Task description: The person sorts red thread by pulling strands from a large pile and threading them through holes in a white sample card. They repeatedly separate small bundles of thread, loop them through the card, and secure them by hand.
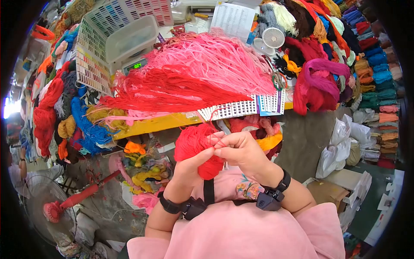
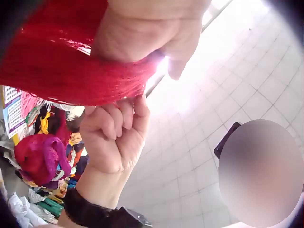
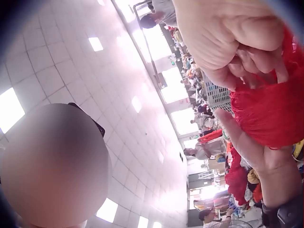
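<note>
A thick skein of red yarn (image 1: 192,142) is held in front of the chest, just short of the table. My left hand (image 1: 188,170) grips it from below, the thumb lying along its near side. At the skein's right side, my right hand (image 1: 245,153) pinches a few strands close to the left thumb tip. The left wrist view shows the red yarn (image 2: 71,80) spread across the left palm, with the right hand's fingers (image 2: 113,124) curled at its edge. In the right wrist view the left thumb (image 3: 232,130) lies against the skein.
A heap of pink yarn (image 1: 207,60) and loose red yarn (image 1: 168,88) covers the table. Behind stand a plastic tub (image 1: 131,39) by a scale display (image 1: 137,65) and colour charts (image 1: 92,56). A fan (image 1: 52,211) stands at the left; white bags (image 1: 340,138) lie at the right.
</note>
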{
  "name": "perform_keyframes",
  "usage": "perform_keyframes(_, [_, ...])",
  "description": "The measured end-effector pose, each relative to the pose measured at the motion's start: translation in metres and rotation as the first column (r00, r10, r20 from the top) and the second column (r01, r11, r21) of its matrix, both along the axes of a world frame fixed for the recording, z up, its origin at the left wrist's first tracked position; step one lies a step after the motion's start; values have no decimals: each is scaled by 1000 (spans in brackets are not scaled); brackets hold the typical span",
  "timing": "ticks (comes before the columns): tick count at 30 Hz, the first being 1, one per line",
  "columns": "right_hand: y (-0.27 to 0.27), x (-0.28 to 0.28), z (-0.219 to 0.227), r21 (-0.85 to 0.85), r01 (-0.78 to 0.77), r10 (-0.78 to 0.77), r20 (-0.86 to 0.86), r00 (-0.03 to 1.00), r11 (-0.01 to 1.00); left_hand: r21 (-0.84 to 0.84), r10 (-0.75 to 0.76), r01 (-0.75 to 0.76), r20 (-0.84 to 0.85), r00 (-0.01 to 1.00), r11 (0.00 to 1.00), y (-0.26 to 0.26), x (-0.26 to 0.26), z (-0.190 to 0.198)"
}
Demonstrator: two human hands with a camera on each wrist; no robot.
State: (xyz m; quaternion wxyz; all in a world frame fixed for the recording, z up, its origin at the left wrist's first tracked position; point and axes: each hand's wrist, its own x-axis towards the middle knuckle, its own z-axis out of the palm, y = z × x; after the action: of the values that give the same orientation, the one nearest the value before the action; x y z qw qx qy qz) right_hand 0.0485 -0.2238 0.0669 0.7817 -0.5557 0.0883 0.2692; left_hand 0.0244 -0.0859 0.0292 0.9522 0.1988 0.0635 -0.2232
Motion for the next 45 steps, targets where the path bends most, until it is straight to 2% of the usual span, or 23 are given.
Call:
perform_keyframes(1, [-2, 0, 2, -2, 2, -2, -2, 1000, 1000, 100, -11, 15, -42, 999, 995, -1, 0, 2])
perform_keyframes(2, [-5, 1, 6, 44, -13, 17, -80, 997, 999, 197, -16, 33, -85, 996, 980, -2, -1, 3])
perform_keyframes(3, [-8, 2, 9, 90, -25, 39, -155, 987, 996, 195, -17, 34, -87, 996, 980, -2, -1, 3])
perform_keyframes(5, [-10, 2, 14, 133, -18, 41, -172, 984, 991, 45, -17, 23, -130, 991, 999, -2, -2, 3])
perform_keyframes(9, [-14, 1, 11, 203, -22, 63, -198, 978, 979, 41, -32, 41, -193, 981, 998, -1, -5, 3])
perform_keyframes(11, [-13, 0, 10, 204, -20, 60, -190, 980, 979, 17, 10, -6, -254, 967, 1000, -3, -4, 10])
perform_keyframes(15, [-13, -1, 12, 173, -41, 67, -149, 986, 984, 11, 27, -26, -189, 982, 1000, -5, -4, 14])
perform_keyframes(17, [-14, -2, 11, 157, -48, 70, -138, 988, 986, 151, 42, -21, -140, 989, 988, -6, -6, 15])
perform_keyframes(26, [-17, -2, 13, 102, -62, 73, -110, 991, 993, 64, 30, -15, -240, 970, 998, -8, -8, 9])
perform_keyframes(34, [-22, -5, 12, 67, -46, 52, -97, 994, 997, 60, 7, 6, -217, 976, 998, -13, -8, 8])
perform_keyframes(42, [-33, -7, 0, 254, -37, 67, -110, 992, 966, 81, -48, 67, -217, 975, 994, -14, -8, 10])
perform_keyframes(43, [-34, -6, 2, 255, -37, 67, -111, 992, 966, 58, -47, 57, -159, 986, 997, -13, -8, 8])
perform_keyframes(45, [-37, -5, 8, 339, 17, 75, -256, 964, 941, 35, -41, 45, -102, 994, 998, -11, -9, 2])
